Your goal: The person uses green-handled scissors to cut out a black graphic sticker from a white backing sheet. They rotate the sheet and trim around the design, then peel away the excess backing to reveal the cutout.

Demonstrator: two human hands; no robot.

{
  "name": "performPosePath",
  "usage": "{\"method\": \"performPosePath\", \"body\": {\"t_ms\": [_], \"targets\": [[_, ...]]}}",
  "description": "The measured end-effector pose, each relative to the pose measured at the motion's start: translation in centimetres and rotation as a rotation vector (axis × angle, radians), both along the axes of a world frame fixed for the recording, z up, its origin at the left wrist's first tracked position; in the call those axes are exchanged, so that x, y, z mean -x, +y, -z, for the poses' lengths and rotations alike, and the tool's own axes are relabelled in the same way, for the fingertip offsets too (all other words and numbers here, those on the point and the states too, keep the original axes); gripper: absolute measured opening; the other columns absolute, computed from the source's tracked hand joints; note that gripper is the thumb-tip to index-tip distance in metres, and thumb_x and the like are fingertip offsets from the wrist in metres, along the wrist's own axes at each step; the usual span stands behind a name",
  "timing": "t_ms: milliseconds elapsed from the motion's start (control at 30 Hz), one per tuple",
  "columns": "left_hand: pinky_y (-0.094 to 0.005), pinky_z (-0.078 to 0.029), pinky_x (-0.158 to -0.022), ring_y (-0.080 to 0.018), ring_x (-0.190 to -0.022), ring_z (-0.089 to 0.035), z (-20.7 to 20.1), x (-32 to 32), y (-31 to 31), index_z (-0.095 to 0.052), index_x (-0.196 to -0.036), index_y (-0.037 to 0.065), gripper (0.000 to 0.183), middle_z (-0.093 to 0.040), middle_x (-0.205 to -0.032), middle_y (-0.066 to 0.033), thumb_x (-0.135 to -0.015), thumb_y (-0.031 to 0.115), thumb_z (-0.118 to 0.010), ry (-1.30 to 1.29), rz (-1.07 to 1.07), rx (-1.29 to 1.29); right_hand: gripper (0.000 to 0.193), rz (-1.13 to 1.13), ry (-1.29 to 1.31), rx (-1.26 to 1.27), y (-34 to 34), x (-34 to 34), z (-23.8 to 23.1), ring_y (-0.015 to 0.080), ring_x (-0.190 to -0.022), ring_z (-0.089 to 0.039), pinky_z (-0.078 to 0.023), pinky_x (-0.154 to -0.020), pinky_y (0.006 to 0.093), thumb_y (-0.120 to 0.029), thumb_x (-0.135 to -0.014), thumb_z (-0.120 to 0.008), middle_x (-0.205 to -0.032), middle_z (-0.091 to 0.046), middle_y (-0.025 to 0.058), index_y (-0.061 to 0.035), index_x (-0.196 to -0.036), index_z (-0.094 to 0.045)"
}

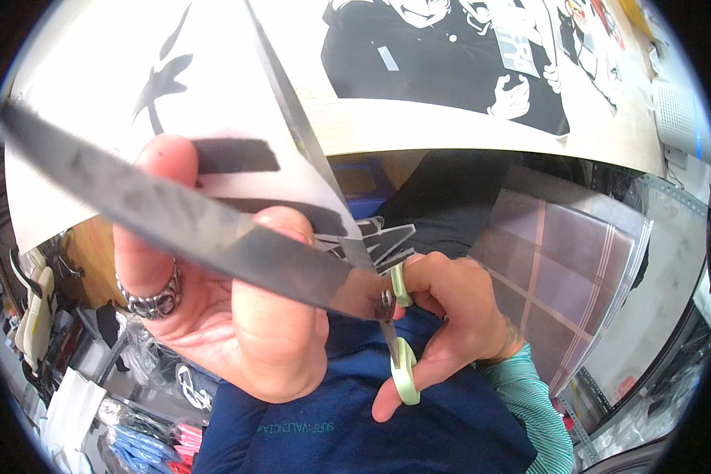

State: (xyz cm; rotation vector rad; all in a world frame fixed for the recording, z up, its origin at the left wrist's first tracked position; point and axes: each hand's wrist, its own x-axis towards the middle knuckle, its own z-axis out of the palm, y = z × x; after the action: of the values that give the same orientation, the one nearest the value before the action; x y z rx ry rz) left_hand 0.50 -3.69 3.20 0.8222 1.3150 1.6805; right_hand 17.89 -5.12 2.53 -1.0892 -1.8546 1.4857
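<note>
Scissors [404, 373] with pale green handle loops are in my right hand [470, 308], its thumb through the lower loop and a finger at the upper one. Their blades are spread wide: one crosses in front of my left hand [272, 347], the other points up along the edge of a white sheet [79, 95] printed with black shapes. My left hand, with a silver ring on one finger, has its fingers closed on this sheet. Narrow black-and-white printed pieces [395, 243] show between the hands, partly hidden by a blade.
Printed black-and-white figures cover a large sheet [442, 71] on the pale table [616, 150]. A checked panel [541, 268] stands at the right. A white cylindrical device [679, 118] sits at the far right. Bagged, folded items [142, 442] lie at lower left, near a light-coloured chair [35, 316].
</note>
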Motion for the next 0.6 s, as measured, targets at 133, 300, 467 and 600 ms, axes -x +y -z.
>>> {"method": "performPosePath", "body": {"t_ms": [133,300,467,600], "targets": [[-0.0312,-0.057,-0.086,-0.0234,-0.11,-0.058,0.4,-0.4,0.3,-0.035,-0.138,0.004,0.052,-0.041,-0.137,-0.0199,-0.089,0.011,-0.053,0.06,-0.06,-0.036,0.073,-0.009,-0.017,0.006,0.0,0.1,0.0,0.018,-0.055,-0.056,-0.046,-0.05,0.0281,-0.052,-0.049,-0.09,-0.07,-0.051,0.0039,-0.0028,-0.087,-0.052],[-0.031,-0.056,-0.085,-0.0215,-0.104,-0.059,0.5,-1.4,0.4,-0.035,-0.138,0.004,0.057,-0.042,-0.137,-0.0194,-0.086,0.016,-0.056,0.071,-0.161,-0.013,0.076,-0.003,-0.021,-0.037,-0.1,0.1,0.3,0.0138,-0.053,-0.05,-0.041,-0.047,0.0254,-0.053,-0.044,-0.09,-0.069,-0.051,0.0015,-0.0036,-0.088,-0.052],[-0.0313,-0.055,-0.085,-0.0204,-0.1,-0.06,0.3,-1.9,0.5,-0.035,-0.138,0.003,0.06,-0.044,-0.136,-0.0176,-0.084,0.019,-0.055,0.061,-0.19,0.015,0.083,0.039,-0.033,-0.091,-0.3,0.4,0.7,0.005,-0.05,-0.04,-0.032,-0.045,0.0195,-0.059,-0.037,-0.09,-0.07,-0.052,-0.0032,-0.0057,-0.089,-0.052],[-0.0316,-0.054,-0.085,-0.0203,-0.099,-0.06,0.1,-1.9,0.6,-0.035,-0.138,0.003,0.058,-0.045,-0.135,-0.0154,-0.085,0.021,-0.051,0.062,-0.166,0.029,0.08,0.043,-0.022,-0.111,-0.3,0.5,0.9,0.0058,-0.05,-0.04,-0.033,-0.045,0.0202,-0.058,-0.039,-0.089,-0.07,-0.052,-0.0025,-0.0065,-0.087,-0.05]]}}
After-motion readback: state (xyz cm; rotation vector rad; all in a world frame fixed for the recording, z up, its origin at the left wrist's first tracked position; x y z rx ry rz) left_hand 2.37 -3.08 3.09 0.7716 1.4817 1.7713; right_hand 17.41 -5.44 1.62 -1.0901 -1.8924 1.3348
